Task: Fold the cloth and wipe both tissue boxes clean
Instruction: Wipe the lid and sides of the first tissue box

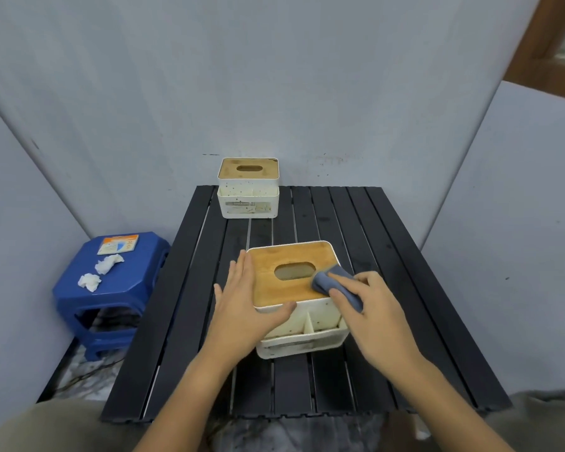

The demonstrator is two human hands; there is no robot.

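A white tissue box (302, 344) with a wooden lid and an oval slot sits near the middle of the black slatted table (388, 288). My left hand (243, 308) lies with straight fingers against the box's left side, its thumb on the front rim. My right hand (371, 308) grips a folded blue-grey cloth (331, 282) and presses it on the lid's right part, beside the slot. A second white tissue box (248, 200) with a wooden lid stands at the table's far edge, untouched.
A blue plastic stool (88, 298) stands left of the table, carrying two crumpled white tissues (103, 270) and a small packet (118, 244). Grey panels wall in the table on three sides. My knees show at the bottom corners.
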